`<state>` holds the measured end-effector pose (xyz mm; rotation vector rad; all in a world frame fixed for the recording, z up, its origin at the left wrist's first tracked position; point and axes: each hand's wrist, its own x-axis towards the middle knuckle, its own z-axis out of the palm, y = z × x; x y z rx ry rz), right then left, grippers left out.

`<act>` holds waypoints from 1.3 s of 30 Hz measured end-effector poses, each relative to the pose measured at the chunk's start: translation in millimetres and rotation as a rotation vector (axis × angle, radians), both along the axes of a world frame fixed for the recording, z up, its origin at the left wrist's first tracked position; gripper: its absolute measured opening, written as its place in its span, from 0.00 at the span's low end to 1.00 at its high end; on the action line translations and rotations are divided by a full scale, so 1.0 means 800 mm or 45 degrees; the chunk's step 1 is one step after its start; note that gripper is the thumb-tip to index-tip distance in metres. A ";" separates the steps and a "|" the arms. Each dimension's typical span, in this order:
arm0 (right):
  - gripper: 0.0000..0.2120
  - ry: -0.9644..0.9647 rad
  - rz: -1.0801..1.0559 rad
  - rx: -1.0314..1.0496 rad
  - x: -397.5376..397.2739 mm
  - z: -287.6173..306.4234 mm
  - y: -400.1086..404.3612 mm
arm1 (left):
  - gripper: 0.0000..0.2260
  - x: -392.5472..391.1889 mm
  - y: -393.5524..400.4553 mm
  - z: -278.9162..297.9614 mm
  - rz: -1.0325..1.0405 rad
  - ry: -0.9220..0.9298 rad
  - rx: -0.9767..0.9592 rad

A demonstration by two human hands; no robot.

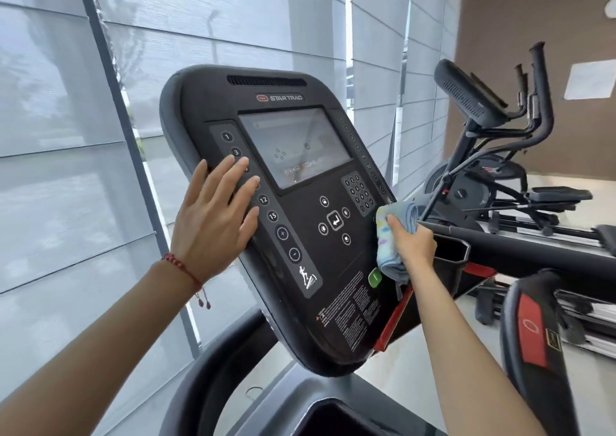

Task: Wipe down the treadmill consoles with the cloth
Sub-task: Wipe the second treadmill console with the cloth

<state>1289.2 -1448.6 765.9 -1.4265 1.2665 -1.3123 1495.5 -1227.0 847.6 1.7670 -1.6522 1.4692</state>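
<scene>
A black treadmill console (300, 262) with a grey screen (293, 145) and rows of round buttons fills the middle of the view, tilted to the right. My left hand (213, 222) lies flat with fingers spread on its left button strip, holding nothing. At the console's right edge my right hand (411, 240) grips a bunched light-blue cloth (388, 255) with coloured spots, pressed against the panel just above a green button (375, 277). A red string bracelet is on my left wrist.
A second machine's console (466, 97) and an elliptical with upright handles (540, 79) stand to the right. A black handrail (533, 252) runs right from the console. Window blinds (83, 135) cover the wall behind. A grey tray (300, 402) sits below the console.
</scene>
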 end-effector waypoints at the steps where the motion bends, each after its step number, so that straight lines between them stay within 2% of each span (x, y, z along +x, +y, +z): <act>1: 0.21 -0.005 0.020 -0.011 0.003 0.003 0.009 | 0.18 -0.006 0.006 -0.004 -0.005 0.032 0.000; 8: 0.14 0.001 0.168 -0.151 0.026 0.030 0.095 | 0.21 -0.029 0.071 -0.031 0.007 0.233 0.040; 14: 0.18 0.004 0.294 -0.236 0.034 0.048 0.195 | 0.21 -0.038 0.149 -0.046 0.055 0.333 0.052; 21: 0.15 -0.076 0.440 -0.244 0.035 0.052 0.302 | 0.22 -0.054 0.229 -0.075 0.114 0.462 0.076; 31: 0.16 -0.149 0.655 -0.193 0.007 0.014 0.440 | 0.23 -0.106 0.364 -0.138 0.345 0.646 0.116; 39: 0.09 -0.177 0.950 -0.058 -0.073 -0.047 0.544 | 0.23 -0.209 0.480 -0.209 0.538 0.753 0.041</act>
